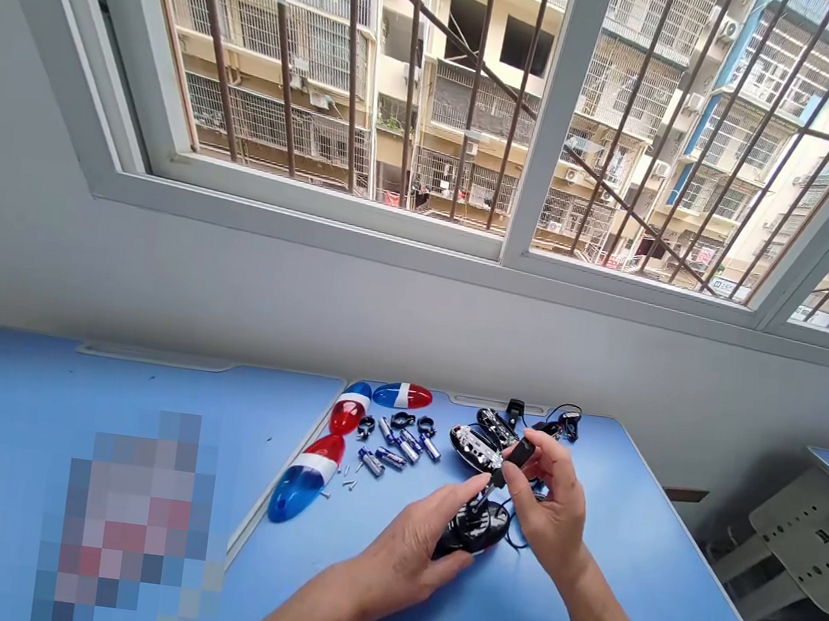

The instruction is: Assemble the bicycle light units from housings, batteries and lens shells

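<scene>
- Both gripping: left hand [417, 533] around black oval plastic housing [487, 533] over blue tabletop [664, 553]; right hand [553, 504] pinching black rectangular plastic piece [520, 452] above housing.
- Could crack plastic by twisting unevenly.
- Could scatter small silvery screws [350, 485] by brushing past.

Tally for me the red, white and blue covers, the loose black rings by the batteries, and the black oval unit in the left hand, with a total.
Red, white and blue covers: 3
Black rings: 3
Black oval unit in the left hand: 1
Total: 7
</scene>
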A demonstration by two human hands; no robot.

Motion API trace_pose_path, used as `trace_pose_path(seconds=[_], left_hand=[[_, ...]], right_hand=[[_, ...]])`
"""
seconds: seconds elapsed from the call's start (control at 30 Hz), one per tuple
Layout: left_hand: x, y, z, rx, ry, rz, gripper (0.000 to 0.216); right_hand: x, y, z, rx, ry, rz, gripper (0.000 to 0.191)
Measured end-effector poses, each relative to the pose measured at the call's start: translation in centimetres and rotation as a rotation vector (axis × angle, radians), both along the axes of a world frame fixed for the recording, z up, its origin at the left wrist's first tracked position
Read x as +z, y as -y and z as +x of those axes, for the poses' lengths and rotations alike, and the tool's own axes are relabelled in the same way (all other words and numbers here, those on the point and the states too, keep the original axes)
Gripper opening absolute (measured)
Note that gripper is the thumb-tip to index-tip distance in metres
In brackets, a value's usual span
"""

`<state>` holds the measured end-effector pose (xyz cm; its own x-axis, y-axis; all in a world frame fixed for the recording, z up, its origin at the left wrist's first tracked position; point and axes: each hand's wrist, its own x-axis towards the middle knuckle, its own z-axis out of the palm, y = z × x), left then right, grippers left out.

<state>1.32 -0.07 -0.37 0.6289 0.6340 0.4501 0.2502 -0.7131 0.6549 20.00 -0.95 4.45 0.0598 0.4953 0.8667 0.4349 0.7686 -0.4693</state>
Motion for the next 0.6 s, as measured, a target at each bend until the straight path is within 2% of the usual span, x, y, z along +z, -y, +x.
trace_pose_path(seconds=[0.23,0.6], left_hand=[[0.25,0.14,0.00,-0.051,0.023,0.039,0.086],[-0.06,0.10,-0.01,-0.060,0.013,0.060,0.086]], right_hand=[[0.30,0.27,-0.31,-0.024,0.088,0.099,0.037],[0.92,0.61,-0.26,-0.067,0.170,0.151,0.034]])
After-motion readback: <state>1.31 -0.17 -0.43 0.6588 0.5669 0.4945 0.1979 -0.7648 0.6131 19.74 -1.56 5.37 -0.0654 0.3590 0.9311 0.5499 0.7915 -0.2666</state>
